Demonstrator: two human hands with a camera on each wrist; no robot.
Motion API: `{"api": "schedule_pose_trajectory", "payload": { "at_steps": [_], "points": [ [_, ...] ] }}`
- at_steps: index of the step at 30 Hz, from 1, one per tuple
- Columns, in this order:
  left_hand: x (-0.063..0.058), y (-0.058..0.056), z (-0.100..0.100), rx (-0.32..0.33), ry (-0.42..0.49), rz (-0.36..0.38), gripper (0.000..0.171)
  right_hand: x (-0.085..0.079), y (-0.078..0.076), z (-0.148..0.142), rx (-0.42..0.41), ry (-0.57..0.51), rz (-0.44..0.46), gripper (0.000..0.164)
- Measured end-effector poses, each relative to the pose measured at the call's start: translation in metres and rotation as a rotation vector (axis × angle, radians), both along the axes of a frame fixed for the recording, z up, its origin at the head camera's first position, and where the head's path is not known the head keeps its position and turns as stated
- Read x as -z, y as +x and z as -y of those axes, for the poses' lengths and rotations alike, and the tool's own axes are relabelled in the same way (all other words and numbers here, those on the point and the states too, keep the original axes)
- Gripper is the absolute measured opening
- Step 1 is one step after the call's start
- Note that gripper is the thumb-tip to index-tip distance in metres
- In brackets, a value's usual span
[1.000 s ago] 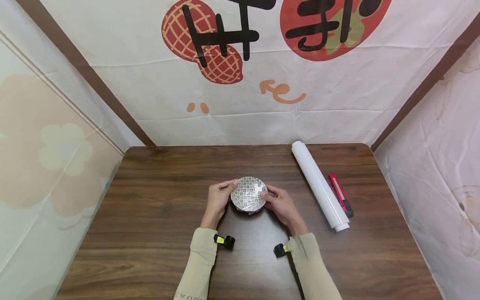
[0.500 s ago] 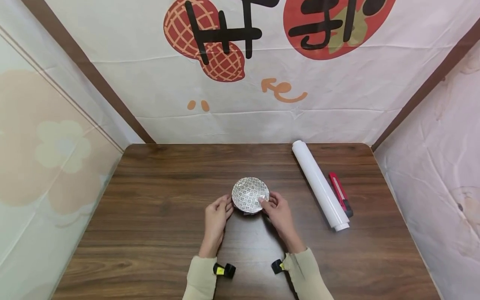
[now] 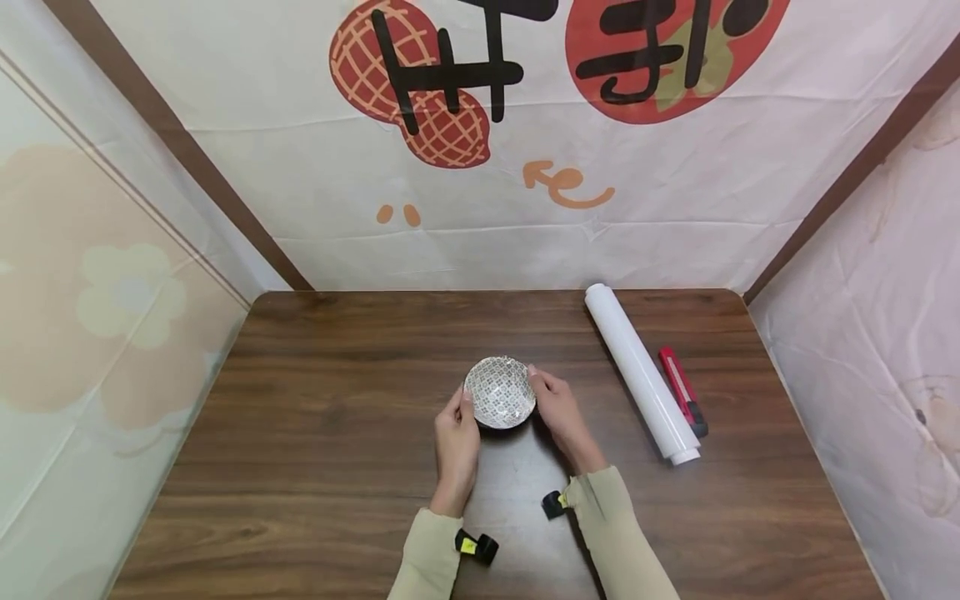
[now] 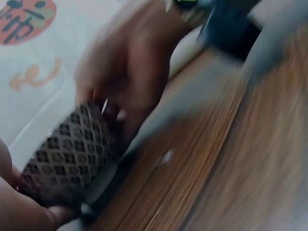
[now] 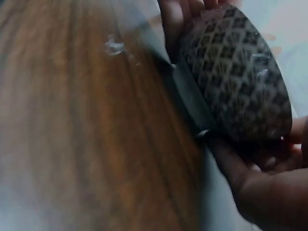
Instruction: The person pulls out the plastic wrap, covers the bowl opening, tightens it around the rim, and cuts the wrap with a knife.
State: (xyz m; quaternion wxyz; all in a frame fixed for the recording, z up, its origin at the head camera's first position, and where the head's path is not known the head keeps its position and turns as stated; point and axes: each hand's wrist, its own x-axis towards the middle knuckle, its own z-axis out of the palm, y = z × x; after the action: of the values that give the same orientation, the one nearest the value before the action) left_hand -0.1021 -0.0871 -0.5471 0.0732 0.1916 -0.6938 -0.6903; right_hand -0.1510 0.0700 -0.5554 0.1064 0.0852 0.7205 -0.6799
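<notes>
A small bowl [image 3: 500, 393] with a dark diamond pattern is near the middle of the table. Shiny, clear film seems to cover it, with glints on its outer wall in the right wrist view. My left hand [image 3: 457, 446] grips the bowl's near left side, thumb at the rim. On the other side, my right hand [image 3: 558, 412] holds the rim at the right, its thumb near the top edge. Both wrist views are blurred; they show the bowl [image 4: 67, 154] tilted on edge between the hands. Fingers beneath the bowl are partly hidden.
On the brown wooden table [image 3: 322, 433], a white roll of plastic wrap [image 3: 641, 371] lies slanted at the right. Beside it is a red utility knife [image 3: 681, 387]. Printed cloth walls [image 3: 480, 258] rise behind the table and at both sides.
The left hand came off the bowl's upper left rim, dropped toward me, then took hold of the near left side. The right hand shifted up along the right rim.
</notes>
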Motion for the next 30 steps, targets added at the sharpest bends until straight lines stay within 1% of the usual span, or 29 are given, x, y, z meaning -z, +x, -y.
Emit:
{"api": "schedule_pose_trajectory", "payload": {
  "at_steps": [2, 4, 6, 9, 11, 13, 15, 16, 18, 19, 21, 25, 27, 30],
  "points": [
    [0.005, -0.007, 0.006, 0.013, 0.008, -0.024, 0.041, 0.002, 0.004, 0.0, 0.005, 0.018, -0.031, 0.044],
    [0.007, -0.014, 0.013, 0.043, 0.012, -0.032, 0.04, 0.003, 0.007, 0.0, -0.001, 0.038, -0.053, 0.04],
    [0.009, -0.019, 0.019, 0.075, 0.015, -0.028, 0.038, -0.001, 0.009, -0.003, -0.02, 0.047, -0.036, 0.038],
    [0.008, -0.024, 0.028, 0.107, -0.01, -0.016, 0.035, -0.009, 0.01, -0.011, -0.072, 0.065, 0.023, 0.037],
    [0.007, -0.026, 0.033, 0.097, -0.042, -0.008, 0.032, -0.015, 0.008, -0.017, -0.117, 0.097, 0.03, 0.041],
    [0.005, -0.025, 0.034, 0.053, -0.094, 0.008, 0.03, -0.018, 0.006, -0.019, -0.175, 0.135, -0.026, 0.05],
    [0.005, -0.021, 0.032, 0.006, -0.138, 0.026, 0.031, -0.018, 0.004, -0.019, -0.227, 0.165, -0.1, 0.057],
    [0.004, -0.019, 0.031, -0.007, -0.149, 0.032, 0.032, -0.017, 0.003, -0.018, -0.246, 0.174, -0.126, 0.059],
    [0.005, -0.013, 0.026, -0.004, -0.163, 0.031, 0.035, -0.013, 0.001, -0.015, -0.267, 0.157, -0.16, 0.058],
    [0.006, -0.012, 0.024, 0.006, -0.167, 0.018, 0.036, -0.012, 0.0, -0.013, -0.259, 0.159, -0.163, 0.056],
    [0.007, -0.011, 0.02, 0.04, -0.137, -0.018, 0.038, -0.008, 0.0, -0.011, -0.234, 0.148, -0.152, 0.051],
    [0.011, -0.014, 0.019, 0.082, -0.055, -0.069, 0.04, -0.005, -0.001, -0.006, -0.17, 0.049, -0.099, 0.049],
    [0.011, -0.016, 0.021, 0.099, -0.011, -0.071, 0.041, -0.004, -0.001, -0.005, -0.148, 0.013, -0.071, 0.049],
    [0.012, -0.017, 0.022, 0.113, 0.016, -0.064, 0.041, -0.003, 0.0, -0.003, -0.13, -0.013, -0.041, 0.048]
  ]
}}
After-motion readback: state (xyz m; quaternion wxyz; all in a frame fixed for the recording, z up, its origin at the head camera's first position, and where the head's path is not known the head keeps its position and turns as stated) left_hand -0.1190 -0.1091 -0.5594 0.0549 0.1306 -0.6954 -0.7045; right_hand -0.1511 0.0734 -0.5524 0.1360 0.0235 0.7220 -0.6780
